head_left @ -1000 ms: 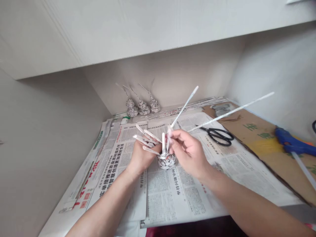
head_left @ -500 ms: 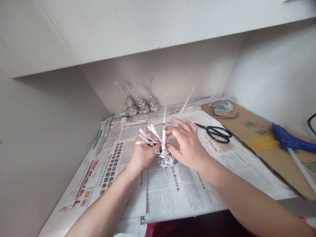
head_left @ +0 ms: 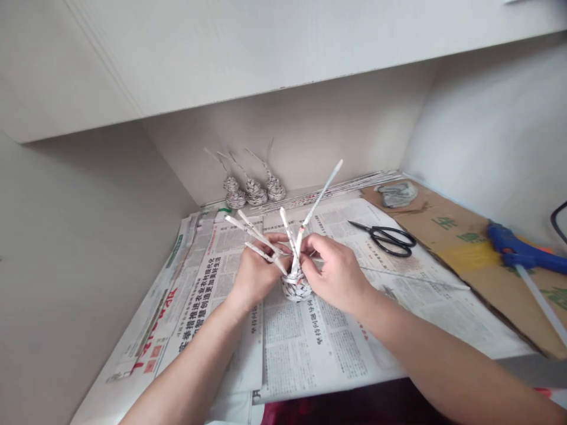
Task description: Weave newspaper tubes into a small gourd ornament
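Note:
A small woven newspaper base [head_left: 296, 289] stands on newspaper at the centre, with several rolled paper tubes [head_left: 284, 227] sticking up and out of its top. Around its left and far side curl the fingers of my left hand [head_left: 257, 271], closed on the weave; its fingertips are partly hidden behind the tubes. On the right, my right hand [head_left: 334, 268] pinches a paper tube against the rim. A long thin paper strand [head_left: 416, 277] runs out to the right behind that hand. The longest upright tube [head_left: 321, 195] leans up and right between both hands.
At the back left stand several gourd-shaped woven paper pieces [head_left: 256, 192], beside a bundle of thin paper rolls [head_left: 345, 188]. Black scissors [head_left: 392, 239] lie right of my hands. Cardboard [head_left: 443, 236] holds a grey cloth [head_left: 397, 193] and a blue glue gun [head_left: 514, 248]. A shelf [head_left: 283, 53] overhangs.
My right hand's fingers have closed from spread to a pinch. A strand that pointed up now stretches out to the right. The tubes by my left hand have fanned apart.

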A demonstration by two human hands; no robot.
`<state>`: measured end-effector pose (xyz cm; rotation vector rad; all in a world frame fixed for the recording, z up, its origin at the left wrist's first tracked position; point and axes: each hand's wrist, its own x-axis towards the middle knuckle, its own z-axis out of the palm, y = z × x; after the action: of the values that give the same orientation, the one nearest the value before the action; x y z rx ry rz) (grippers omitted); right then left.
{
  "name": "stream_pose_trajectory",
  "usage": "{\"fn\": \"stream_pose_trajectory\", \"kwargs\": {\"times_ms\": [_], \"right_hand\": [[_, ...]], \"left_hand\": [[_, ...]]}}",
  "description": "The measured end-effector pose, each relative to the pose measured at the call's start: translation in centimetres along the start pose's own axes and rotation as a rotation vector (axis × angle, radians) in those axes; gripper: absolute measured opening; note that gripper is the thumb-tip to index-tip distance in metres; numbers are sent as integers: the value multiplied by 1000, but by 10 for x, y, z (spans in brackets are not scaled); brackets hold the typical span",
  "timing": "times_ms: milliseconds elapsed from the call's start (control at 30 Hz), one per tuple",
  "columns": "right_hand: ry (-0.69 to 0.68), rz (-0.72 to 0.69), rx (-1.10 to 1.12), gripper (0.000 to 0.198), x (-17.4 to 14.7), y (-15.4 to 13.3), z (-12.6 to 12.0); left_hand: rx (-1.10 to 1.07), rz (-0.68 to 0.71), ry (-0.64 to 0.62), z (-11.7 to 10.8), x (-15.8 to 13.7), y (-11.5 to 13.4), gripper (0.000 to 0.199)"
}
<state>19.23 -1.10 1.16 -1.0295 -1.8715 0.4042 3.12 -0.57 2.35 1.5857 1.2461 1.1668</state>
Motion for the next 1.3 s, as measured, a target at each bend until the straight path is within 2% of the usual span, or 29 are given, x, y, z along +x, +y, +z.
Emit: {"fn": "stream_pose_trajectory", "kwargs": {"times_ms": [167,367,500,600,667,767,867,1000,1067,1200,1300], "right_hand": [[-4,149,166,4,1,3,1],[-11,260,380,7,2,8,6],[-19,340,481,6,4,14,7],[-77,408,629,9,8,19,6],[-139,413,722,13,10,20,4],[-182,382,723,17,13,19,0],[-182,365,737,24,14,14,-6],[-270,347,887,34,16,9,-15],[-259,316,850,31,16,9,-18],[-286,258,498,13,16,14,-24],[-326,256,333,9,16,14,-28]], "left_hand": [[-41,-16,-113,-10,4,-5,17],[-4,33,-89,-11,4,-5,15],[44,72,-118,-10,2,0,10],[49,111,-123,-8,1,2,9],[44,141,-144,-6,-1,1,10],[81,176,-167,-4,-2,0,12],[172,260,-148,-4,-2,-1,16],[232,330,-128,-5,-2,-2,19],[215,311,-118,-6,-2,-2,19],[165,183,-93,-6,-2,-1,16],[170,139,-108,-6,-2,-1,17]]}}
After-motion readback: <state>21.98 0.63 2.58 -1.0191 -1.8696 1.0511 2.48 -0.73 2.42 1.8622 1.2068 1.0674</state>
